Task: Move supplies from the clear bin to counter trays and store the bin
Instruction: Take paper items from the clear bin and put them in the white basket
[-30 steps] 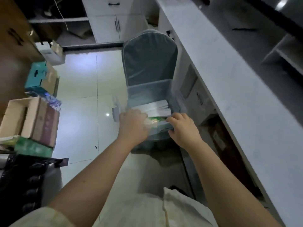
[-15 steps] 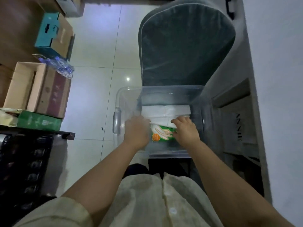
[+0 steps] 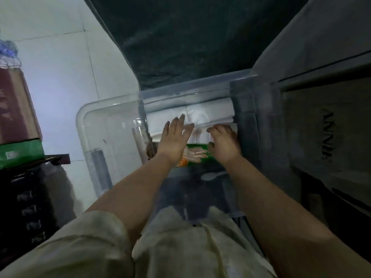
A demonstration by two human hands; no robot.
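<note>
The clear bin [image 3: 80, 125] stands on a chair seat right below me, and both my arms reach into it. Folded white packs [image 3: 210, 109] lie stacked against its far wall. In front of them lies a green packet [image 3: 197, 155] printed with a glove picture. My left hand [image 3: 173, 137] rests flat with its fingers spread over the left end of the white stack. My right hand [image 3: 224, 143] is curled at the stack's right end, fingertips hooked on a white pack and thumb by the green packet.
The chair's dark padded back [image 3: 190, 37] rises behind the bin. A grey counter cabinet [image 3: 321, 127] stands close on the right. Cardboard boxes [image 3: 14, 109] sit stacked on a dark rack [image 3: 30, 197] to the left, with pale floor tiles [image 3: 60, 67] between.
The view has dropped much closer over the bin. Both hands have left the green packet and moved forward to the white packs, and the left hand's fingers have spread.
</note>
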